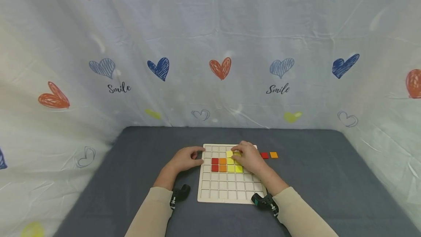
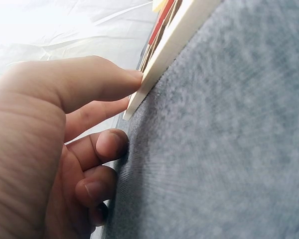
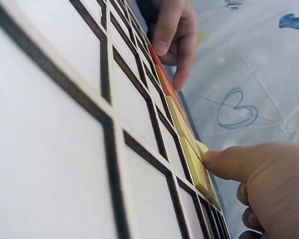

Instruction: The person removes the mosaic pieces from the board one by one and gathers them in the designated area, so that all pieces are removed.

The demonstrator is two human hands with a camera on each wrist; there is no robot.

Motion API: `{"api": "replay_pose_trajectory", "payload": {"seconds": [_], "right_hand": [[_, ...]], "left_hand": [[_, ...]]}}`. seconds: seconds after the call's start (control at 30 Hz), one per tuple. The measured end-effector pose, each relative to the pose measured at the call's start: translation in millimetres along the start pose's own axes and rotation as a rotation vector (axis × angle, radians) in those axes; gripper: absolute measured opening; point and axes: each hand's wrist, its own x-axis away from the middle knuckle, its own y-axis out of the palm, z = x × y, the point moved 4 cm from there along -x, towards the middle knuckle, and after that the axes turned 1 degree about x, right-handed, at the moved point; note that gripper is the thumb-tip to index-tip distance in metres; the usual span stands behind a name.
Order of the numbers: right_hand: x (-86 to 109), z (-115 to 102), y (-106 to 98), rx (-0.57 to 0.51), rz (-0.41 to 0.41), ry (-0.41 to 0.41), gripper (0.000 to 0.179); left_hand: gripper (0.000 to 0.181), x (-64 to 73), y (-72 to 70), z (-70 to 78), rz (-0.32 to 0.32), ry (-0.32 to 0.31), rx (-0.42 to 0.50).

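A pale wooden grid board (image 1: pixel 227 185) lies on the dark cloth. On it are red tiles (image 1: pixel 215 164), orange tiles (image 1: pixel 222 164) and several yellow tiles (image 1: pixel 230 168), side by side in its cells. My left hand (image 1: pixel 184 158) is at the board's left edge, thumb and index fingertips touching it, the other fingers loosely bent beside the board. Over the yellow group, my right hand (image 1: pixel 250 157) pinches a yellow tile (image 3: pixel 202 148) between thumb and index finger, at the surface of the board. The palm partly hides the yellow tiles below in the head view.
To the right of the board, a loose red tile (image 1: pixel 264 155) and a loose orange tile (image 1: pixel 274 155) lie on the dark table cloth (image 1: pixel 312 178). Behind the table hangs a pale curtain (image 1: pixel 190 94) printed with hearts. Each wrist bears a small black camera (image 1: pixel 182 192).
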Motion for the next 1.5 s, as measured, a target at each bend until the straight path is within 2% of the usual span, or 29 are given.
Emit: {"api": "replay_pose_trajectory", "payload": {"seconds": [0.13, 0.4, 0.57, 0.77, 0.97, 1.2, 1.5], "right_hand": [[2.1, 2, -4, -0.021, 0.01, 0.014, 0.024], [5.7, 8, -16, -0.171, -0.016, 0.06, 0.026], [6.4, 14, -29, -0.214, -0.026, 0.078, 0.027], [8.9, 25, -45, -0.23, -0.034, 0.072, 0.029], [11.2, 35, -67, -0.232, 0.0, 0.068, 0.029], [16.3, 51, -93, -0.23, 0.019, 0.107, 0.031], [29.1, 76, -116, -0.22, 0.025, 0.167, 0.036]], "left_hand": [[0.044, -1.6, 2.3, 0.6, -0.002, -0.003, -0.007], [0.044, -2.7, 3.5, 3.9, -0.005, 0.011, 0.003], [0.043, -2.6, 3.6, 2.3, -0.003, -0.003, 0.0], [0.043, -1.9, 3.3, -0.6, -0.01, -0.02, 0.019], [0.044, -0.4, 1.3, -1.5, -0.021, -0.032, 0.027], [0.045, -0.7, -2.8, 1.7, -0.021, -0.038, 0.048], [0.045, -1.9, 2.8, -0.9, -0.017, -0.047, 0.045]]}}
